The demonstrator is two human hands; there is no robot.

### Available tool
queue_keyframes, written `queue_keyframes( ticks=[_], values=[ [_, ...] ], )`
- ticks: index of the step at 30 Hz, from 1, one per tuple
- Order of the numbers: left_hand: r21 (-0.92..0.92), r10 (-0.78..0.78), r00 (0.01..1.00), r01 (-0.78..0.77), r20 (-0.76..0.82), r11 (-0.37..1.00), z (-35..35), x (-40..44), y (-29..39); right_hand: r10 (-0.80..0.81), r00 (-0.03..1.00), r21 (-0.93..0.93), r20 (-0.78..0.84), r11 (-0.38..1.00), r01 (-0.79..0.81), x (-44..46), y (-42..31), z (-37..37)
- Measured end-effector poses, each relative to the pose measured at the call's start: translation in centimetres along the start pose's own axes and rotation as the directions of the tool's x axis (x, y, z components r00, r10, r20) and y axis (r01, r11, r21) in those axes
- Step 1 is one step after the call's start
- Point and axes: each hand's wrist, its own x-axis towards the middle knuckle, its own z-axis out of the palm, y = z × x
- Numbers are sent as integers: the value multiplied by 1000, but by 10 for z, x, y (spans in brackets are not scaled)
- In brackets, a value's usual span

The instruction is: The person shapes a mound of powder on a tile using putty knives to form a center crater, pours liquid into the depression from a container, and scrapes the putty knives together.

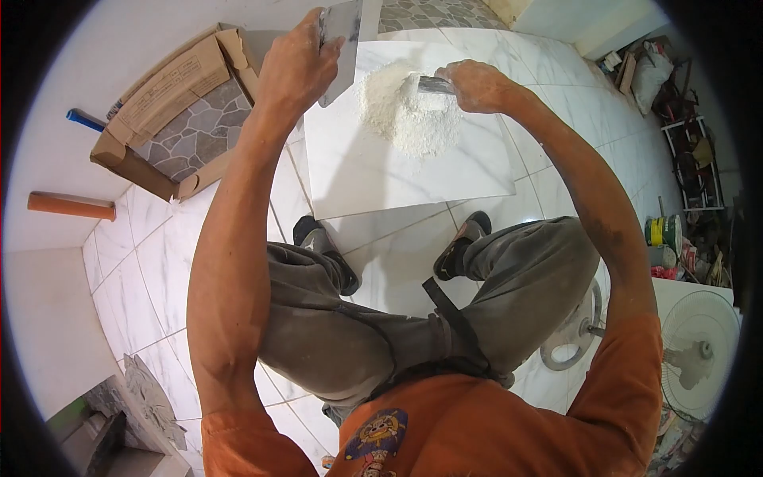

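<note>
My left hand (pixel 300 67) is closed around a flat rectangular metal trowel (pixel 345 56), held up at the left edge of a white marble-look slab (pixel 358 187); its handle is hidden by my fingers. A heap of white powder (pixel 425 131) lies on the slab's far half, with a hollow near its middle. Closed on a small putty knife (pixel 435 84), my right hand (pixel 477 86) is at the heap's right side. The knife's blade points left, over or into the powder; which of these I cannot tell.
An open cardboard box (pixel 171 87) holding stone-pattern tile is at left, near an orange tube (pixel 71 205). At right stand a fan (pixel 699 350), a paint can (pixel 664 232) and a rack (pixel 691 163). My shoes (pixel 463 242) flank the slab's near edge.
</note>
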Motion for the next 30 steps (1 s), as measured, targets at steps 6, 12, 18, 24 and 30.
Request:
queue_keyframes(
  ticks=[6,12,18,24,30],
  values=[
    [24,-21,1000,21,1,999,-1,0,-5,-13,994,87,-108,996,22,-31,-24,10],
    [24,-17,1000,16,24,1000,-4,0,5,28,985,99,-171,995,-11,-11,2,18],
    [-34,-21,999,22,32,999,-1,1,4,-34,995,10,-99,999,35,37,2,27],
    [-51,-6,1000,7,15,999,-1,0,6,-85,993,-39,84,995,89,35,-18,24],
    [-74,-12,1000,12,0,997,-3,-4,1,-114,992,36,49,993,112,10,-8,1]
  ],
)
